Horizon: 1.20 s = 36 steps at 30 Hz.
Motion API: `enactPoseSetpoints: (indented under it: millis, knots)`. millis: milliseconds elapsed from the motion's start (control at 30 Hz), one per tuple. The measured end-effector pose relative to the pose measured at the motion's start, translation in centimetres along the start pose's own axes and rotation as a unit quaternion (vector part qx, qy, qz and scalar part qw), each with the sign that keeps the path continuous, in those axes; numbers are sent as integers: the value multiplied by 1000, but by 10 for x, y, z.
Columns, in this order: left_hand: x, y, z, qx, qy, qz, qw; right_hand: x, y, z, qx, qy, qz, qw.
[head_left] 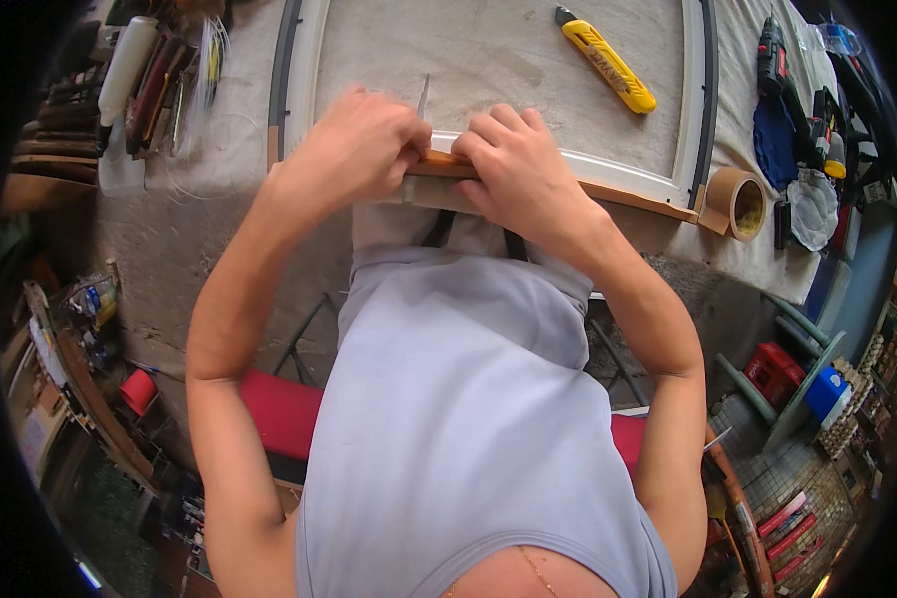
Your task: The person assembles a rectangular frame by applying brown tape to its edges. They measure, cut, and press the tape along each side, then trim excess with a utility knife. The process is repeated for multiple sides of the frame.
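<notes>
A white frame [628, 171] with dark grey outer edges lies on the cloth-covered table. Along its near side runs a strip of brown tape [633, 199]. My left hand [354, 145], slightly blurred, has its fingers closed on the strip left of centre. A thin pointed blade [425, 98] sticks up beside those fingers; whether they hold it is hidden. Just to the right, my right hand [523, 164] pinches the strip with curled fingers, its thumb below the edge. A yellow utility knife [608, 65] rests inside the frame, beyond my right hand.
A roll of brown tape [736, 204] sits at the frame's right corner. Farther right are a cordless drill [770, 58] and other tools. A white bottle [128, 65] and dark strips crowd the left side. A red seat [279, 411] is beneath me.
</notes>
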State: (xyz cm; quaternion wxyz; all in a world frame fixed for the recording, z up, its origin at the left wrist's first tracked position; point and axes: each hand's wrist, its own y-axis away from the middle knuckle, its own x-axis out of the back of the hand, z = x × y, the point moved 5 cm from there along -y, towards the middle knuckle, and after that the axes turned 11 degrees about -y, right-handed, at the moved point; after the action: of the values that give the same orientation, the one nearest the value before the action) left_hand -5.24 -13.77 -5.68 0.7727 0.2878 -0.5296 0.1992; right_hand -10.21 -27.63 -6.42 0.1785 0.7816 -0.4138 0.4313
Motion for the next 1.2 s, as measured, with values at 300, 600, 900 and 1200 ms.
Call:
enactPoseSetpoints:
  millis: [300, 600, 900, 1200]
  knots:
    - [19, 25, -37, 20, 22, -10, 999, 5, -9, -7, 0, 45, -29, 999]
    - [21, 37, -50, 15, -23, 30, 999, -27, -50, -26, 9, -16, 8, 1000]
    - [16, 39, -58, 26, 9, -17, 999, -27, -49, -29, 47, -18, -16, 999]
    - [32, 60, -79, 36, -55, -17, 998, -11, -70, -52, 44, 58, 58, 996]
